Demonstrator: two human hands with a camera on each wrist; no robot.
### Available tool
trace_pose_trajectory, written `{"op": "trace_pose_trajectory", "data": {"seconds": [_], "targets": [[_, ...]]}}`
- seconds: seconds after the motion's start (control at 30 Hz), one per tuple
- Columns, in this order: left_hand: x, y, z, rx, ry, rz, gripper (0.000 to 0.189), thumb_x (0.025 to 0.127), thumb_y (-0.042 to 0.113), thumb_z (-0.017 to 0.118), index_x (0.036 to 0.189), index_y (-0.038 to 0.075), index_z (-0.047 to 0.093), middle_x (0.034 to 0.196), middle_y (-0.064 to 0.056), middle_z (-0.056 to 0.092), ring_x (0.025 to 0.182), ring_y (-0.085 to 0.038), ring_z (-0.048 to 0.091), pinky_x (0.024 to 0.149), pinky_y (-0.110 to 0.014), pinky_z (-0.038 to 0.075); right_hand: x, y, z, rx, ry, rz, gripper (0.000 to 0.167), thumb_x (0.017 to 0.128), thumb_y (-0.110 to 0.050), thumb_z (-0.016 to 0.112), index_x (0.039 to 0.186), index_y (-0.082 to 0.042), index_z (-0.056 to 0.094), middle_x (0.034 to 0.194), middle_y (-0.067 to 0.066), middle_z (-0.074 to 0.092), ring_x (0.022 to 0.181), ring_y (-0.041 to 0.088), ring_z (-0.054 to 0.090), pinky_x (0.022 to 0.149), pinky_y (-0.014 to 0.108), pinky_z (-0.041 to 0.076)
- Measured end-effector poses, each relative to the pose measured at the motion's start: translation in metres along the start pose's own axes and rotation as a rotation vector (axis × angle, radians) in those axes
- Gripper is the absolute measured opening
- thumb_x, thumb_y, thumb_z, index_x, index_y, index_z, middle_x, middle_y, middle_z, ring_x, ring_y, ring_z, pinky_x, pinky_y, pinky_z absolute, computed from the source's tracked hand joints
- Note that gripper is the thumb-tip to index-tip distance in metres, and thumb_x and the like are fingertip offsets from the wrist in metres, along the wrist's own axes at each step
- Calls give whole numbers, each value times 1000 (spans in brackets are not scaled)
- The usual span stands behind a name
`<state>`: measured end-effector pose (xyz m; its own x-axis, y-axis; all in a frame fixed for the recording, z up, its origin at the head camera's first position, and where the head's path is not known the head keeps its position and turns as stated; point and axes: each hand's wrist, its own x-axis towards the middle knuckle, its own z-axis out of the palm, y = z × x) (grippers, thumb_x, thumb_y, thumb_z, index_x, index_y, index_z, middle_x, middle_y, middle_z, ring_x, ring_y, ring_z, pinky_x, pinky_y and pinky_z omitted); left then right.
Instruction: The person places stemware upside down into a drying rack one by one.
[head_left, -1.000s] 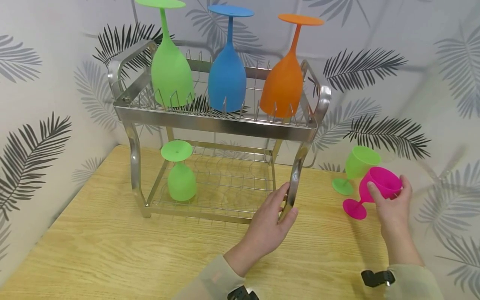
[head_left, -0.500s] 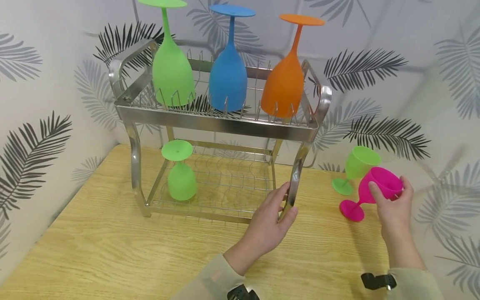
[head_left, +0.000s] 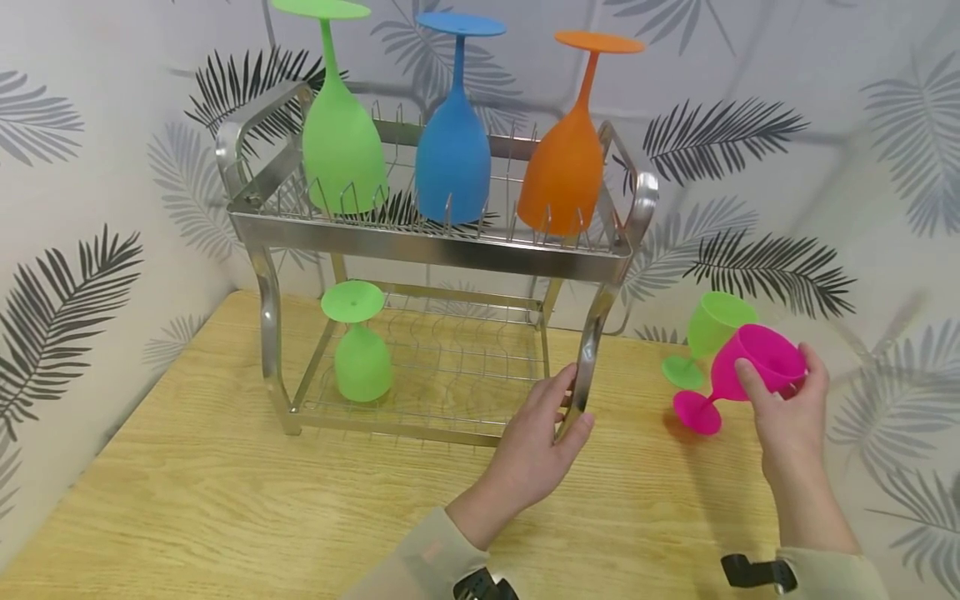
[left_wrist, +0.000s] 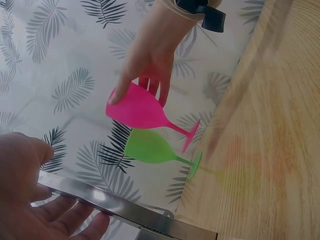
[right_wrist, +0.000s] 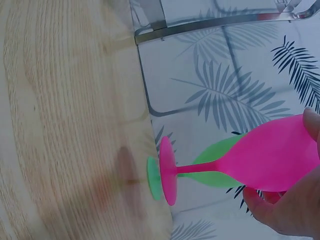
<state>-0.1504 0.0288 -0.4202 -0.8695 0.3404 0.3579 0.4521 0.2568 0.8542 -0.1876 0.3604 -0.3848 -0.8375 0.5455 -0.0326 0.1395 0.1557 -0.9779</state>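
Observation:
My right hand [head_left: 797,417] grips a pink goblet [head_left: 750,364] by its bowl, between thumb and fingers. The goblet leans with its mouth up, and in the right wrist view its foot [right_wrist: 168,171] hangs just off the table. Behind it a green goblet [head_left: 711,327] stands upright, partly hidden. My left hand [head_left: 528,442] holds the right front leg [head_left: 596,342] of a two-tier metal dish rack [head_left: 435,246]; in the left wrist view the thumb and fingers [left_wrist: 62,217] lie on either side of the metal bar.
Upside down on the rack's top tier stand a green goblet [head_left: 341,150], a blue goblet [head_left: 453,158] and an orange goblet [head_left: 562,171]. A smaller green goblet [head_left: 363,362] stands inverted on the lower tier, at left. The wooden table [head_left: 247,517] meets a leaf-patterned wall [head_left: 885,250].
My right hand has raised the pink goblet slightly, and its foot has swung a little to the left. The left hand stays on the rack leg.

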Motion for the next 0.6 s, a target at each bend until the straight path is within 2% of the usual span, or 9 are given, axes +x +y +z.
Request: {"op": "trace_pose_trajectory", "data": {"seconds": [0.2,0.37,0.53,0.6], "targets": [[0,-1,-1,-3,2,8,60,117,34,56,172,19,38,152,-8,57,131,-23,62,112,-36,55,-10,-8,3,23,-23,-26,98,105,-36,77,177,-38,11,181,5,22,163,24,24,133,39,28],[0,-2,-1,-3,-5,10,60,117,35,56,172,19,37,151,-8,57,131,-23,62,111,-37,56,-19,-14,6,37,-45,-49,96,106,-34,76,177,-37,12,179,6,25,163,24,26,131,32,31],[-1,-2,-2,-1,-17,-7,61,117,35,55,173,20,35,156,-8,55,131,-22,62,111,-38,56,-25,-19,8,88,-58,-91,94,105,-28,78,177,-34,17,169,3,36,151,19,37,115,14,42],[-2,-1,-3,0,-20,-14,62,117,35,56,174,19,35,158,-8,54,132,-22,62,111,-38,56,-27,-20,8,111,-64,-109,94,104,-25,79,176,-32,19,163,0,40,146,17,40,108,10,46]]}}
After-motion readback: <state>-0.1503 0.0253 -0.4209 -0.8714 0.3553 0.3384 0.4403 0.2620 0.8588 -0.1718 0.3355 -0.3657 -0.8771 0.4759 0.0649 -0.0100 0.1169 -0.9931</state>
